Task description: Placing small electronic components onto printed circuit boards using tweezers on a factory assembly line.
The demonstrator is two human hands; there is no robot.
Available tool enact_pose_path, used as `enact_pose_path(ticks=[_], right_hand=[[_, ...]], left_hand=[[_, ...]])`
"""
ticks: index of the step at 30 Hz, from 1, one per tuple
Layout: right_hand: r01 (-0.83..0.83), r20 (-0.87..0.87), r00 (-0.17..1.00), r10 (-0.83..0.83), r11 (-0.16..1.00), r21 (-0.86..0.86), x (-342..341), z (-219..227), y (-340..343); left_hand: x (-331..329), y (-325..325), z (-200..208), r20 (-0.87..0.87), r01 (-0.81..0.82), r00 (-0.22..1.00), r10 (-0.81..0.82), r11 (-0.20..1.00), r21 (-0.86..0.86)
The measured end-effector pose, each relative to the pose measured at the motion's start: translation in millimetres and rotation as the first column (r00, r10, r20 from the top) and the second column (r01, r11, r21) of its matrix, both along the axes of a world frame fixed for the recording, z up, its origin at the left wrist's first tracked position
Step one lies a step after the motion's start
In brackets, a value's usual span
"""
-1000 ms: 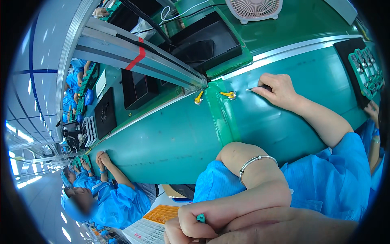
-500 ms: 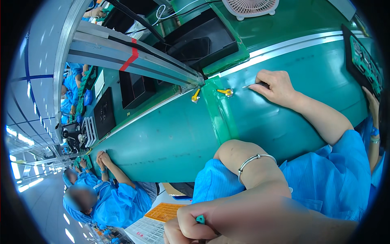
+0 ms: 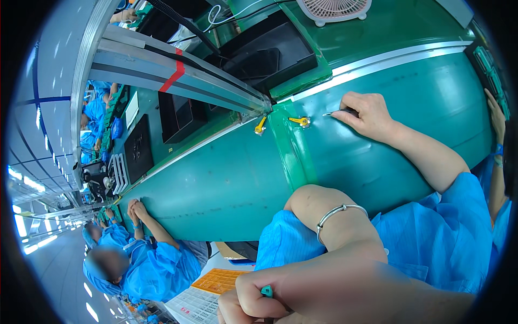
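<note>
My right hand (image 3: 369, 116) rests over the green table mat (image 3: 226, 186), fingers closed around a slim dark tool (image 3: 351, 112). The tool's thin pale tip points left, toward a yellow-handled valve (image 3: 298, 122); most of its length is hidden in my grip. My left arm, with a silver bangle (image 3: 324, 220), bends back close to the camera. Low in the picture my left hand (image 3: 251, 299) is curled shut, with a small green piece (image 3: 266, 291) showing between its fingers. What else lies in that fist cannot be seen.
A second yellow-handled valve (image 3: 260, 126) and an upright metal post (image 3: 216, 81) stand left of my right hand. Behind are a black tray (image 3: 299, 62) and a pink fan (image 3: 334, 9). A co-worker (image 3: 154, 270) sits left; another person's hand (image 3: 495, 116) holds a dark tray (image 3: 488, 75) at right.
At the far right edge, the other person's dark tray with green parts has shifted further right, and that person's hand has moved up. My own hands have stayed nearly in place.
</note>
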State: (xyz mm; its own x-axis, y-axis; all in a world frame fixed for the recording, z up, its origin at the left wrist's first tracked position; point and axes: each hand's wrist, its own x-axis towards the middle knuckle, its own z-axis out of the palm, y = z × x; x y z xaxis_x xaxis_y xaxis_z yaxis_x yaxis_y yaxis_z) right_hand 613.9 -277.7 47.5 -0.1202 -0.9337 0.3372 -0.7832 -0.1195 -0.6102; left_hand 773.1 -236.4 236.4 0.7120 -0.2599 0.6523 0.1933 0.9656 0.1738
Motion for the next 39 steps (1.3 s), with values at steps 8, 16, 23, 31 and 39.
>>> enact_pose_path(ticks=[8,16,23,31,39], right_hand=[[-0.001,0.000,1.000,0.001,1.000,0.006,-1,0,1],[-0.002,0.002,1.000,0.002,1.000,-0.009,0,-2,1],[0.008,-0.001,1.000,-0.008,1.000,0.004,-2,0,2],[0.001,0.007,1.000,-0.001,0.998,-0.057,-1,-1,0],[-0.010,0.008,1.000,0.011,0.998,-0.062,5,0,-2]], left_hand=[[-8,1,5,-0.276,0.300,0.878,-0.392,0.898,-0.323],[1,9,1,-0.311,0.295,0.876,-0.369,0.919,-0.260],[23,22,-14,-0.277,0.265,0.915,-0.293,0.955,-0.135],[56,53,-10,0.703,-0.749,0.594,0.391,0.589,0.304],[56,56,-9,0.854,-0.825,-0.443,-0.272,-0.250,-0.507]])
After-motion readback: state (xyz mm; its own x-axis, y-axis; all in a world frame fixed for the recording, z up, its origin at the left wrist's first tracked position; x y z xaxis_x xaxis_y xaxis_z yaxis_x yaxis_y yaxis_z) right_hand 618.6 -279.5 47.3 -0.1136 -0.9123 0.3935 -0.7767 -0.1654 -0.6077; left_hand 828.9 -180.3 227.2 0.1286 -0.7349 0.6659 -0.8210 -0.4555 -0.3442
